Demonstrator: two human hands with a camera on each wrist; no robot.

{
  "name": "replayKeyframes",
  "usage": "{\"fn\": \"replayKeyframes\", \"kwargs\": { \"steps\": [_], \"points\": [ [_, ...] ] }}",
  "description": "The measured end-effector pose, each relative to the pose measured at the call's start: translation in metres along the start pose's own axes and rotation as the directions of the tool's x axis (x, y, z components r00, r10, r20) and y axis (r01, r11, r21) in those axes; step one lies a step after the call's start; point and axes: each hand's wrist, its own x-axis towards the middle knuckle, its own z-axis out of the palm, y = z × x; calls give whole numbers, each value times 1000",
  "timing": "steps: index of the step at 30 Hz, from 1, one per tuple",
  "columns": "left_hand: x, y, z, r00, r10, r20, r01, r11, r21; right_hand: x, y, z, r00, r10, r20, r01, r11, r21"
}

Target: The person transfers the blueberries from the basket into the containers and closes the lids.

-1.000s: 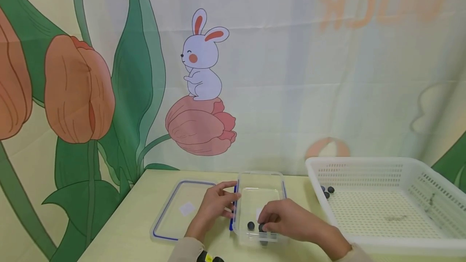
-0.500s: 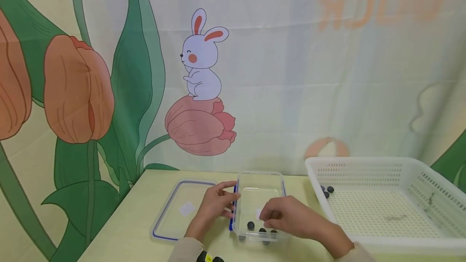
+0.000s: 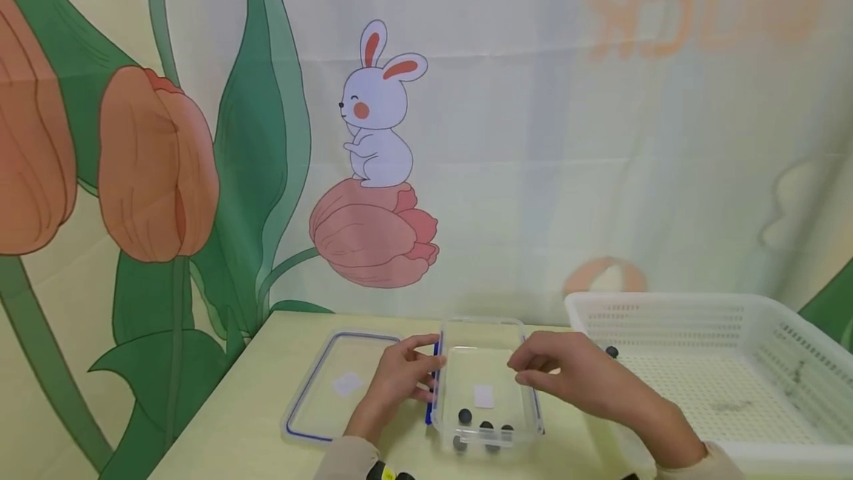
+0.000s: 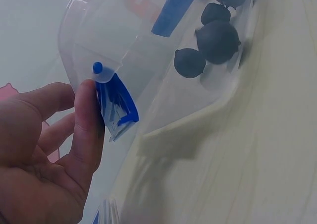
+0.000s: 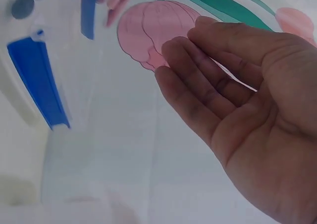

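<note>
A clear plastic food container with blue latches stands on the table, several dark blueberries gathered at its near end. My left hand holds the container's left wall, thumb over the rim and the other fingers outside beside a latch. Through the clear wall, the left wrist view shows the blueberries close together. Above the container's right rim is my right hand. Its fingers are loosely bent, with nothing held between them.
The container's lid, edged in blue, lies flat at the left. A white perforated basket stands at the right, a blueberry visible near its left wall. Behind the table hangs a printed curtain.
My right hand has let go of a blueberry inside the container and moved up and right, over the rim toward the basket. The left hand stays on the container. The head view has shifted slightly.
</note>
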Motion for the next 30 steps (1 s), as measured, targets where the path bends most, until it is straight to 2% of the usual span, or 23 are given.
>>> {"fn": "replayKeyframes", "kwargs": {
  "steps": [11, 15, 22, 30],
  "points": [
    [3, 0, 1, 1000, -21, -3, 21, 1000, -4, -9, -14, -67, 1000, -1, -31, -4, 988, -157],
    [2, 1, 1, 1000, -16, -6, 16, 1000, 1, -9, -11, -91, 998, 44, -38, -51, 977, -205],
    [2, -1, 1, 1000, -6, -10, 6, 1000, 9, -7, 17, -117, 987, 161, -26, -162, 956, -243],
    [3, -2, 2, 1000, -21, -11, 21, 1000, 6, -7, 61, -122, 974, 227, -1, -224, 958, -180]
  ]
}}
